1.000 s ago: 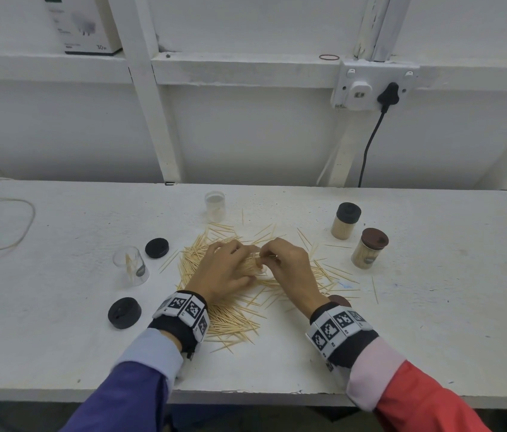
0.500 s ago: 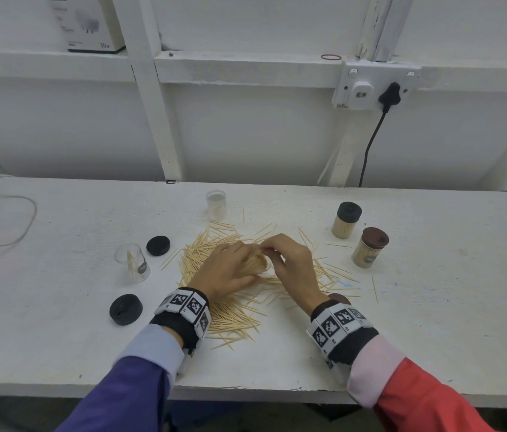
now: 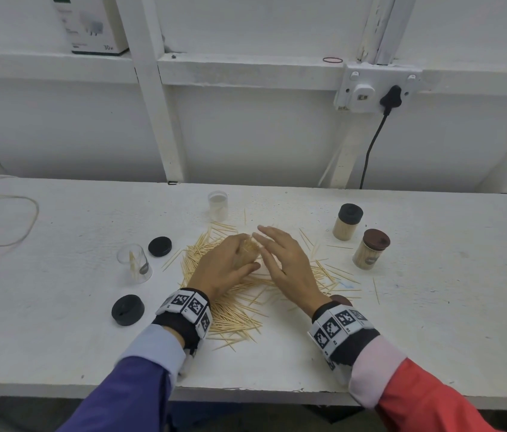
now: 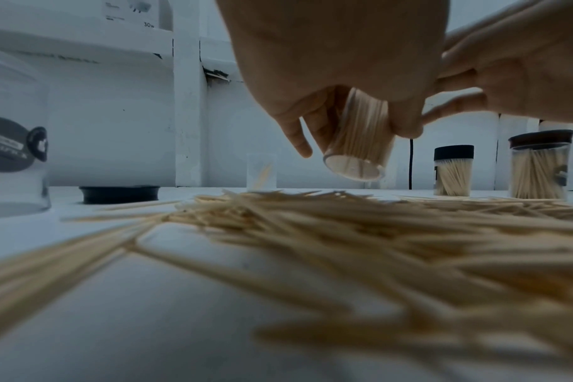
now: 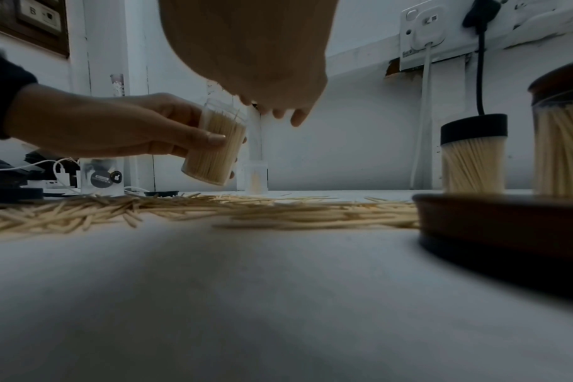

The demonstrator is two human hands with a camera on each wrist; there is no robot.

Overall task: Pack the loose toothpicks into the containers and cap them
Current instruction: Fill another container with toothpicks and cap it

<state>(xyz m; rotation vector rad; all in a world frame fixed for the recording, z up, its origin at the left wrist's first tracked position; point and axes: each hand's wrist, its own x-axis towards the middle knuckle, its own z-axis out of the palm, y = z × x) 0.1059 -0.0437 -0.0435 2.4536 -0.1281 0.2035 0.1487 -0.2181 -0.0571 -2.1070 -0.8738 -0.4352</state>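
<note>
Left hand [image 3: 225, 263] gripping tilted full jar [image 4: 357, 144], right hand [image 3: 286, 260] spread above: risk of spilling toothpicks [image 3: 233, 319] if tipped further.

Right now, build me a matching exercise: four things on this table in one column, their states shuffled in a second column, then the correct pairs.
Things
1. jar in the left hand
2. black-capped jar
3. brown-capped jar
4. jar at the back

States
A. uncapped, standing, almost empty
B. closed, full, nearest the right table end
C. tilted, packed with toothpicks, off the table
D. closed, full, behind the brown-capped one

Pairs: 1-C, 2-D, 3-B, 4-A
</note>
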